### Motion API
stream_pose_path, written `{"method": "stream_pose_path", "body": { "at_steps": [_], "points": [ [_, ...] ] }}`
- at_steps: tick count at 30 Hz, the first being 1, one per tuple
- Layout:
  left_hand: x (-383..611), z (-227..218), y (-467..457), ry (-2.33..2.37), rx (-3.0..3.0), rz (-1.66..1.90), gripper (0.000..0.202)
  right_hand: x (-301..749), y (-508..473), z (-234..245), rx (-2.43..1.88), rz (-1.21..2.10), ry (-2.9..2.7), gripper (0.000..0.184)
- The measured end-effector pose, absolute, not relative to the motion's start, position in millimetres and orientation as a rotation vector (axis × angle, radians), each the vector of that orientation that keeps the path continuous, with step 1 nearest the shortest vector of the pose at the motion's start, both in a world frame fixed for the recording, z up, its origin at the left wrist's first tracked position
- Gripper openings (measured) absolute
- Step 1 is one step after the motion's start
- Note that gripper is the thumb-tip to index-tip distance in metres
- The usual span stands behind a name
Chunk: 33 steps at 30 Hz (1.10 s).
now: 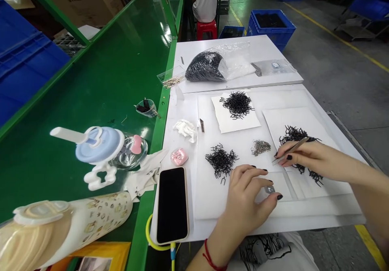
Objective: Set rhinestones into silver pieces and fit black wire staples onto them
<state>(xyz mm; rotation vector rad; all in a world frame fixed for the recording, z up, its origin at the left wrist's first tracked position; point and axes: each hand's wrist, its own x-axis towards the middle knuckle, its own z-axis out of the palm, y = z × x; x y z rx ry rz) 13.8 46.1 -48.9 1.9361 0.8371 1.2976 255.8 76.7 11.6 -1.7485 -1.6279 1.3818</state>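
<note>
My left hand [247, 198] rests on the white board [319, 212] with its fingers pinched round a small clear part [269, 189]. My right hand [313, 160] grips metal tweezers [291, 149], their tip pointing left toward that part. Under and behind the right hand lies a pile of small black pins [299, 139] on a white sheet. A second black pile [221, 159] lies just left of my left hand, a third pile [237, 104] sits farther back, and a small heap of tiny metal bits [260, 147] lies between them.
A black phone [172, 204] on a yellow cable lies at the board's left edge, beside a pink case [179, 156] and crumpled tissue [185, 129]. A plastic bag of black parts [212, 65] lies at the back. Bottles [100, 153] stand on the green bench [121, 72]. A person sits on a red stool [206, 28] beyond.
</note>
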Motion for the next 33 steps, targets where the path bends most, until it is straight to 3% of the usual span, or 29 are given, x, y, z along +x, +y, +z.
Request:
{"method": "stream_pose_path", "body": {
  "at_steps": [12,23,33],
  "points": [
    [10,-41,49,0.845,2.002,1.209,0.013,260,81,-10,-1.687,1.158,-1.508,0.03],
    [9,-34,53,0.862,2.061,1.161,0.014,250,81,-19,-1.561,1.224,-1.531,0.016],
    [9,-33,54,0.864,2.055,1.148,0.016,245,84,-23,-1.643,1.045,-1.464,0.012]
  ]
}}
